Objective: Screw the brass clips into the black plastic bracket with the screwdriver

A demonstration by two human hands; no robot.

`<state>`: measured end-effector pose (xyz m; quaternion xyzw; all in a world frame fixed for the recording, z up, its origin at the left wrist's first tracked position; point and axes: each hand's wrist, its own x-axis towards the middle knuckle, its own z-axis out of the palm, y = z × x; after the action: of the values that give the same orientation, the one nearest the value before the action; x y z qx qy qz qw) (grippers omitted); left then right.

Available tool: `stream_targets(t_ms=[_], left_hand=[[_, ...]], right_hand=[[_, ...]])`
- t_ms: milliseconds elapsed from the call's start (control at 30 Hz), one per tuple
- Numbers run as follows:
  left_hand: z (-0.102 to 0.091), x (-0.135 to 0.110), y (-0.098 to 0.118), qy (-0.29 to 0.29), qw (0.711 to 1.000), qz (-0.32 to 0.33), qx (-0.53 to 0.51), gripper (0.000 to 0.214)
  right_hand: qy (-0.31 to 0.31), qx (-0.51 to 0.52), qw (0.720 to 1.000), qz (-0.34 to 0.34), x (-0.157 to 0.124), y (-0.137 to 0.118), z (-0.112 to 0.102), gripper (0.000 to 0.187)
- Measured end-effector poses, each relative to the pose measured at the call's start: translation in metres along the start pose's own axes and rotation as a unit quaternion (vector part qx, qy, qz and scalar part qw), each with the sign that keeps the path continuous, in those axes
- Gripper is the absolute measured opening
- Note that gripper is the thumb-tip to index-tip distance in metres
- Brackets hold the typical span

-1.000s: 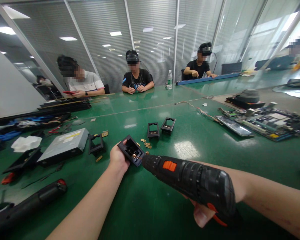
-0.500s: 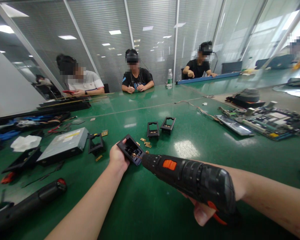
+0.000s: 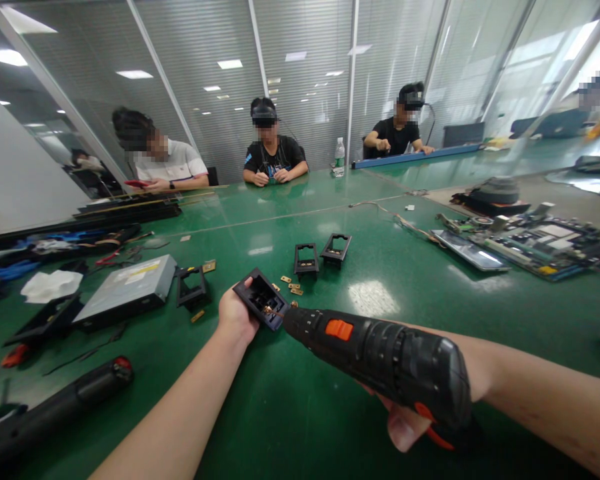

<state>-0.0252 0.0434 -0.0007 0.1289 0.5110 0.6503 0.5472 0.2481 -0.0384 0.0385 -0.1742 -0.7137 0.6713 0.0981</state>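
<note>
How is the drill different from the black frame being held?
The drill looks bigger; the black frame is small and hollow. The drill has orange parts; the frame shows coppery metal inside. The right hand grips the drill, the left hand the frame. Both are mostly black.

What a busy green worktop! Two black frames sit centrally, brass plates scattered near, silver box left, circuit board right!

Right fingers half-hidden; forearms cropped
</note>
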Motion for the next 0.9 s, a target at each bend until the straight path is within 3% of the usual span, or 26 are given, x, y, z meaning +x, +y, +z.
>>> stream_targets(t_ms=[233, 433, 567, 700, 900], left_hand=[[0.0007, 0.0009, -0.0006, 0.005, 1.000, 0.002, 0.000, 0.012], [0.0005, -0.0017, 0.0003, -0.006, 1.000, 0.002, -0.007, 0.014], [0.0014, -0.0018, 0.0010, 0.005, 1.000, 0.005, -0.004, 0.012], [0.0029, -0.0038, 0.0022, 0.008, 1.000, 0.007, -0.004, 0.012], [0.0016, -0.0047, 0.0029, 0.010, 1.000, -0.003, -0.003, 0.014]], right_hand=[[0.040, -0.034, 0.994, -0.098, 0.0021, -0.0014, 0.0038, 0.044], [0.049, -0.055, 0.990, -0.122, 0.0032, -0.0074, 0.0052, 0.045], [0.051, -0.034, 0.995, -0.079, 0.0027, -0.0056, 0.0051, 0.045], [0.039, -0.030, 0.995, -0.089, 0.0014, -0.0050, 0.0043, 0.042], [0.034, 0.038, 0.998, 0.019, 0.0002, -0.0007, 0.0038, 0.043]])
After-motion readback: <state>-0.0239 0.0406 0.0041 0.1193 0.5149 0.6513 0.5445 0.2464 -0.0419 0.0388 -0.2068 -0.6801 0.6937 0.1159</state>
